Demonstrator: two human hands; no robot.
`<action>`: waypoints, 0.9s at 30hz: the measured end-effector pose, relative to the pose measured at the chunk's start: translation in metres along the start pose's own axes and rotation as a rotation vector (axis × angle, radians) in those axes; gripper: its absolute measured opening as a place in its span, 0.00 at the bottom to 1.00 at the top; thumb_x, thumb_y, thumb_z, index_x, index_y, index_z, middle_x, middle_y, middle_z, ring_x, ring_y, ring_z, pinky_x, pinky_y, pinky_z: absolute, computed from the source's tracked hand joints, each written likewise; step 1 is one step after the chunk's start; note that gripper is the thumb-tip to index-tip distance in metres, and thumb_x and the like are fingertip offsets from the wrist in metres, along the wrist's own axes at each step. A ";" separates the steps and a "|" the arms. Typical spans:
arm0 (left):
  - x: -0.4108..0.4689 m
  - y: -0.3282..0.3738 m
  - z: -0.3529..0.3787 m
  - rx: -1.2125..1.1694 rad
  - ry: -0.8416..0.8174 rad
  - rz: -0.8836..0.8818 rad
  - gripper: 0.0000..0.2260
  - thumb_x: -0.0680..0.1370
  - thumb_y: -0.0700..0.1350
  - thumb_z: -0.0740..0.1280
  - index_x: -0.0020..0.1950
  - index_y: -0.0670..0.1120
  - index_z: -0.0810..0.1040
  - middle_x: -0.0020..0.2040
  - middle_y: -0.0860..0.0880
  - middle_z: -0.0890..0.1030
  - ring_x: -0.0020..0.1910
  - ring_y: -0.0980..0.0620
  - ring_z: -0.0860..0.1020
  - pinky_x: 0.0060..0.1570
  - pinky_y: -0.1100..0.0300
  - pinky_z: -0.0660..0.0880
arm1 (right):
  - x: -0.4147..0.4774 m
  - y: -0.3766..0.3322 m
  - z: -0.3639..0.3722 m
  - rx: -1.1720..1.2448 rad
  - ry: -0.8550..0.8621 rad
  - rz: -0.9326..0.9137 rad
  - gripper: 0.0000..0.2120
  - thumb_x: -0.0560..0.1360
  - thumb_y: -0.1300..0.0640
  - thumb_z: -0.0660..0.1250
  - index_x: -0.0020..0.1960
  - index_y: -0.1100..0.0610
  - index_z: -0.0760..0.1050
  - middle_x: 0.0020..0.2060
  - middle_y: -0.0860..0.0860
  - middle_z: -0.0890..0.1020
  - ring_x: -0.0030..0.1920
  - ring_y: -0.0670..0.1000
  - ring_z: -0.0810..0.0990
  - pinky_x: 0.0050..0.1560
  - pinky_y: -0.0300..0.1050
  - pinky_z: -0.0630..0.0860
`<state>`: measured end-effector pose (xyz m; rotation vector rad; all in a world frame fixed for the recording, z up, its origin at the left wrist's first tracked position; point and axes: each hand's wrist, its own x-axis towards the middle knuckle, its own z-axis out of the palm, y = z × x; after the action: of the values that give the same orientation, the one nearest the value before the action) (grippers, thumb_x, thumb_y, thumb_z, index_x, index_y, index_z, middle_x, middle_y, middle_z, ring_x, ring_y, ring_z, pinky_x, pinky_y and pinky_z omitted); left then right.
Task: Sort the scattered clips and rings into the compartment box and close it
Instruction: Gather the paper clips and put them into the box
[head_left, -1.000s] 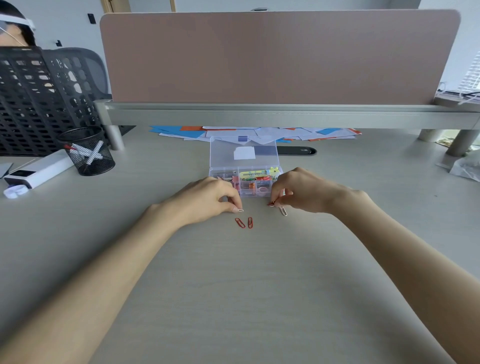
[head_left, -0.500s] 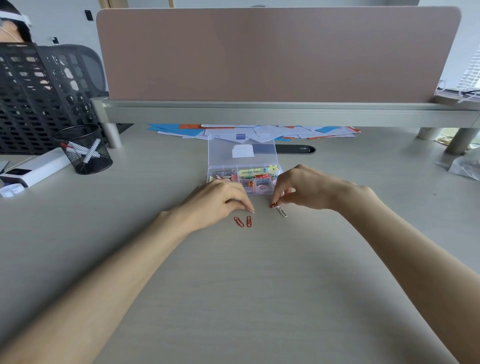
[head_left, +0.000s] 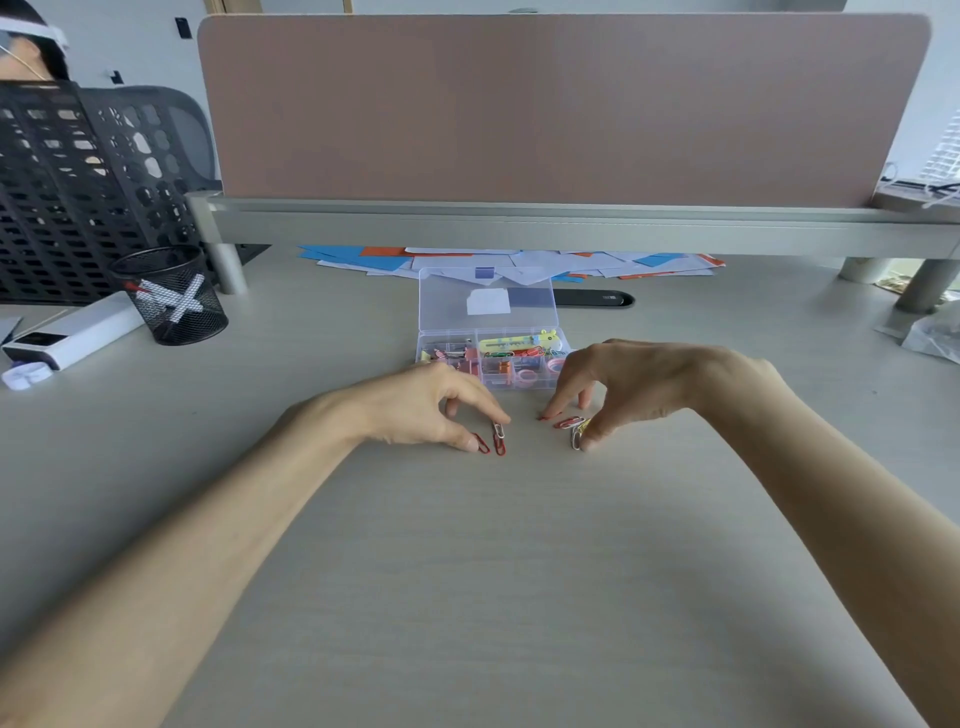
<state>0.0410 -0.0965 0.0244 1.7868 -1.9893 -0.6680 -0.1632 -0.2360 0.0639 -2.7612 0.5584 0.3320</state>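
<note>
We are observing the gathering step: loose clips being picked off desk (head_left: 467, 571), just in front of compartment box (head_left: 519, 382), its lid (head_left: 447, 312) lying open behind.
- Left hand (head_left: 415, 410): pinching narrow, thumb and forefinger tips touching red clips (head_left: 499, 441); clips lying flat on desk.
- Right hand (head_left: 644, 379): spreading wider, forefinger and thumb bracketing mixed clips (head_left: 567, 422); we cannot tell whether grip is made.
- We are judging next move: lifting both lots clear, dropping them into matching compartment, then shutting lid.

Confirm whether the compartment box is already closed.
No, the compartment box has its clear lid tilted open behind the partly filled compartments.
</note>
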 end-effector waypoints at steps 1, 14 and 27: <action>0.001 0.001 0.002 -0.016 0.016 -0.001 0.16 0.71 0.42 0.75 0.57 0.55 0.82 0.56 0.57 0.80 0.51 0.49 0.74 0.50 0.55 0.71 | 0.000 0.000 0.001 0.017 0.018 -0.005 0.17 0.66 0.47 0.75 0.53 0.36 0.79 0.49 0.46 0.80 0.51 0.44 0.79 0.55 0.50 0.77; 0.005 0.014 0.012 0.138 0.155 0.079 0.07 0.72 0.46 0.73 0.48 0.55 0.85 0.44 0.52 0.81 0.47 0.55 0.75 0.52 0.57 0.70 | 0.012 -0.005 0.013 0.083 0.173 -0.037 0.05 0.72 0.55 0.71 0.45 0.48 0.83 0.39 0.44 0.82 0.44 0.43 0.79 0.43 0.37 0.76; 0.007 0.016 0.012 0.212 0.159 0.074 0.01 0.72 0.47 0.73 0.42 0.52 0.84 0.35 0.59 0.77 0.39 0.60 0.72 0.43 0.60 0.70 | 0.010 0.007 0.018 0.003 0.249 0.004 0.06 0.75 0.54 0.65 0.47 0.46 0.79 0.41 0.43 0.79 0.44 0.48 0.79 0.44 0.51 0.80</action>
<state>0.0204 -0.1009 0.0236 1.8098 -2.0688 -0.2909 -0.1596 -0.2400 0.0429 -2.8172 0.6224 -0.0133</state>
